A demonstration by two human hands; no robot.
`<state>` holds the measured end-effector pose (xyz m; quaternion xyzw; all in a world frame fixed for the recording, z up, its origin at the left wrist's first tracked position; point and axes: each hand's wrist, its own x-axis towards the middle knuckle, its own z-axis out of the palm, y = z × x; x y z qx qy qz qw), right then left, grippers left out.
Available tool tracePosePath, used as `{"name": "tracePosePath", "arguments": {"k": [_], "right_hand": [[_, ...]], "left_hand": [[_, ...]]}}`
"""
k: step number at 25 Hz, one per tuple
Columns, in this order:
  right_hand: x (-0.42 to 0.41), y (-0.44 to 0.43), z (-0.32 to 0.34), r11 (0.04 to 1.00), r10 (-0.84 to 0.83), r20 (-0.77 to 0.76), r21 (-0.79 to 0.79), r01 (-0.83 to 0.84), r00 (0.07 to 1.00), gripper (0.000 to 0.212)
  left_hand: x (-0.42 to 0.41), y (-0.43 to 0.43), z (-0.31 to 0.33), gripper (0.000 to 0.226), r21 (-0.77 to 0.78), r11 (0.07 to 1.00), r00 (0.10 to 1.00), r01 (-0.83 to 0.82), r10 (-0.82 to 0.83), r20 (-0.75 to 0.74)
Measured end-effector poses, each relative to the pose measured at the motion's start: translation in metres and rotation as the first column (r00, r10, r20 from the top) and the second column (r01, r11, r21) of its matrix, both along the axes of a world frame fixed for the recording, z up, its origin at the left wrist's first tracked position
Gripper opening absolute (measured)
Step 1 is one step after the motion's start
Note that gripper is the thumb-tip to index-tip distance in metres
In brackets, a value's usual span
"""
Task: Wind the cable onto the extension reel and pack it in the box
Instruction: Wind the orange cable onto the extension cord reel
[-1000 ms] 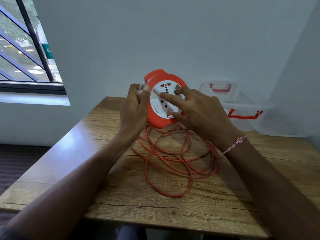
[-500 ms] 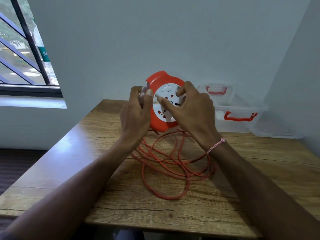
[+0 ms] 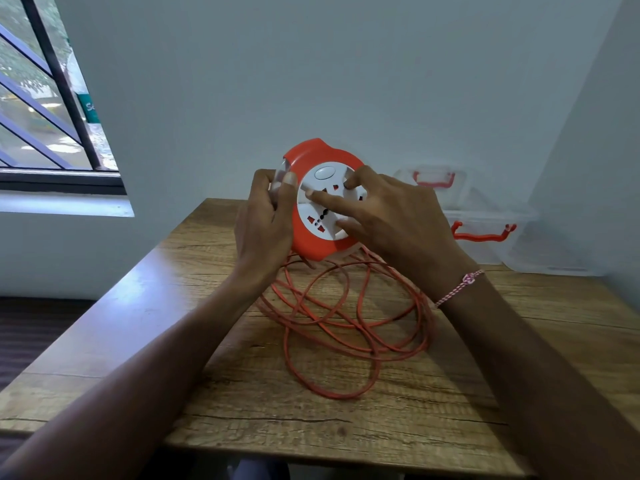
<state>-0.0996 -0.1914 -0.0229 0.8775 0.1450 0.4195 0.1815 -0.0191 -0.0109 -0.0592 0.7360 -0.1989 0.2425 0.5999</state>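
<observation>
The reel (image 3: 317, 221), orange with a white socket face, is held upright just above the far part of the table (image 3: 104, 334), at the centre of the frame. The left hand (image 3: 266, 220) is clamped on its left edge, thumb on the front rim and fingers behind. The right hand (image 3: 391, 220), a bracelet (image 3: 459, 289) at the wrist, grips the white face, with bent fingertips on it and the thumb at its lower edge. The cable (image 3: 346, 320) hangs from under the reel and lies in loose orange loops on the table, between the forearms. The clear box (image 3: 485, 244) with red handles stands at the table's far right. A barred window (image 3: 41, 98) fills the upper left.
</observation>
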Motion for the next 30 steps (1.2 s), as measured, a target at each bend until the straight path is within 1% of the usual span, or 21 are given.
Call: {"name": "tracePosePath", "arguments": {"k": [2, 4, 6, 7, 8, 10, 11, 12, 13, 15, 16, 17, 18, 20, 22, 24, 26, 27, 28, 29, 30], "right_hand": [[-0.002, 0.0, 0.0, 0.998, 0.022, 0.033, 0.056, -0.024, 0.999, 0.048], [-0.002, 0.005, -0.002, 0.99, 0.019, 0.054, 0.137, -0.026, 0.998, 0.053], [0.001, 0.015, -0.005, 0.961, -0.009, 0.053, 0.276, -0.006, 0.999, 0.064], [0.002, 0.02, -0.006, 0.921, -0.014, 0.044, 0.389, -0.004, 0.999, 0.066], [0.003, 0.024, -0.007, 0.849, -0.004, 0.023, 0.529, -0.009, 1.0, 0.064], [0.008, 0.028, -0.008, 0.617, 0.046, -0.028, 0.787, -0.006, 0.999, 0.057], [0.008, 0.028, -0.008, 0.531, 0.065, -0.032, 0.847, -0.007, 0.997, 0.054], [0.008, 0.025, -0.007, 0.53, 0.07, -0.019, 0.848, -0.022, 0.997, 0.052], [0.006, 0.02, -0.006, 0.605, 0.078, 0.009, 0.795, -0.055, 0.997, 0.05], [0.001, 0.007, -0.002, 0.812, 0.129, 0.037, 0.57, -0.127, 0.991, 0.045], [-0.001, 0.001, 0.001, 0.886, 0.143, -0.007, 0.446, -0.125, 0.99, 0.046], [-0.002, -0.002, 0.002, 0.934, 0.139, -0.069, 0.34, -0.108, 0.988, 0.049], [-0.002, -0.003, 0.001, 0.965, 0.118, -0.108, 0.249, -0.088, 0.987, 0.051], [0.001, -0.002, -0.003, 0.995, 0.068, -0.092, 0.086, -0.06, 0.993, 0.054], [0.004, 0.0, -0.006, 0.998, 0.056, -0.064, 0.017, -0.055, 0.996, 0.053], [0.002, 0.002, -0.004, 0.995, 0.068, -0.016, 0.075, -0.066, 0.998, 0.052], [0.003, 0.009, -0.007, 0.969, 0.033, 0.054, 0.243, -0.045, 0.998, 0.061], [0.005, 0.013, -0.01, 0.924, 0.001, 0.047, 0.382, -0.019, 0.999, 0.065], [0.008, 0.017, -0.012, 0.851, -0.018, 0.014, 0.525, 0.008, 1.0, 0.066], [0.01, 0.019, -0.013, 0.773, -0.024, -0.023, 0.634, 0.033, 0.999, 0.065], [0.011, 0.02, -0.012, 0.726, -0.016, -0.042, 0.686, 0.04, 0.999, 0.064]], "left_hand": [[-0.001, -0.001, 0.0, 0.038, 0.015, 1.0, 1.0, 0.008, -0.008, 0.005], [-0.003, -0.002, 0.0, 0.038, 0.021, 1.0, 1.0, 0.004, -0.004, 0.029], [-0.006, -0.004, 0.0, 0.039, 0.037, 0.999, 0.998, -0.015, 0.013, 0.065], [-0.007, -0.005, 0.0, 0.041, 0.05, 0.999, 0.997, -0.018, 0.015, 0.075], [-0.009, -0.007, -0.001, 0.041, 0.058, 0.998, 0.997, -0.016, 0.011, 0.077], [-0.011, -0.009, -0.003, 0.038, 0.06, 0.998, 0.997, -0.003, -0.001, 0.072], [-0.011, -0.009, -0.003, 0.036, 0.059, 0.998, 0.998, 0.005, -0.009, 0.067], [-0.01, -0.008, -0.002, 0.034, 0.055, 0.998, 0.998, 0.019, -0.022, 0.055], [-0.008, -0.007, -0.001, 0.033, 0.048, 0.998, 0.999, 0.038, -0.04, 0.036], [-0.003, -0.001, 0.002, 0.037, 0.039, 0.996, 0.997, 0.079, -0.079, -0.011], [-0.001, 0.002, 0.003, 0.041, 0.038, 0.995, 0.995, 0.092, -0.091, -0.028], [0.001, 0.005, 0.004, 0.042, 0.036, 0.994, 0.994, 0.101, -0.1, -0.039], [0.002, 0.007, 0.004, 0.042, 0.034, 0.993, 0.993, 0.11, -0.109, -0.049], [0.001, 0.007, 0.004, 0.042, 0.032, 0.991, 0.99, 0.13, -0.127, -0.068], [-0.001, 0.006, 0.004, 0.046, 0.05, 0.991, 0.99, 0.124, -0.121, -0.069], [-0.002, 0.004, 0.003, 0.049, 0.059, 0.992, 0.993, 0.107, -0.103, -0.061], [-0.004, 0.0, 0.003, 0.05, 0.064, 0.993, 0.994, 0.096, -0.092, -0.05], [-0.005, -0.002, 0.002, 0.05, 0.071, 0.993, 0.995, 0.091, -0.088, -0.045], [-0.007, -0.005, 0.002, 0.049, 0.078, 0.993, 0.995, 0.089, -0.086, -0.043], [-0.008, -0.006, 0.001, 0.049, 0.082, 0.993, 0.996, 0.086, -0.083, -0.044], [-0.008, -0.007, 0.001, 0.049, 0.086, 0.993, 0.996, 0.082, -0.078, -0.048]]}}
